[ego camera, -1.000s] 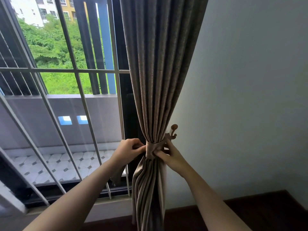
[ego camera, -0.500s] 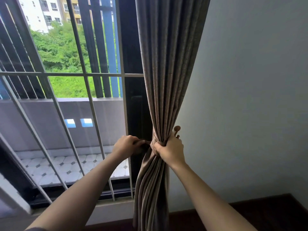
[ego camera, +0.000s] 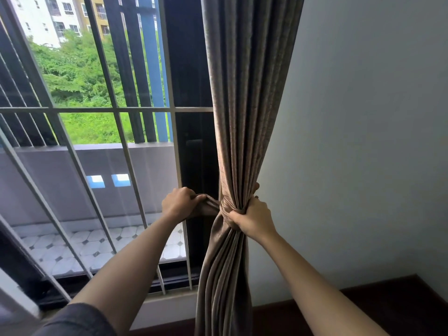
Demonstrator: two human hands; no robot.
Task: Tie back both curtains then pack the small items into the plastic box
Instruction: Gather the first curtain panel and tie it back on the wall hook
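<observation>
Pale window grille bars [ego camera: 114, 109] are crossing the left half. Beyond them a grey parapet [ego camera: 60, 170] is standing over a tiled balcony floor [ego camera: 80, 248], with green trees [ego camera: 77, 76] and apartment blocks [ego camera: 41, 18] rising farther off. A white wall [ego camera: 363, 141] is filling the right, meeting a dark floor [ego camera: 400, 301].

Single head-worn wide-angle camera faces forward, apparently slightly downward, close to the curtain [ego camera: 244, 117] at frame centre.

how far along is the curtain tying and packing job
Done: this curtain is gathered, with the tieback wrapped round it. In hand: the left hand grips the tieback's loose end while the right hand grips the bundle. Left: fastening it; the second curtain, small items and plastic box are out of view.
</observation>
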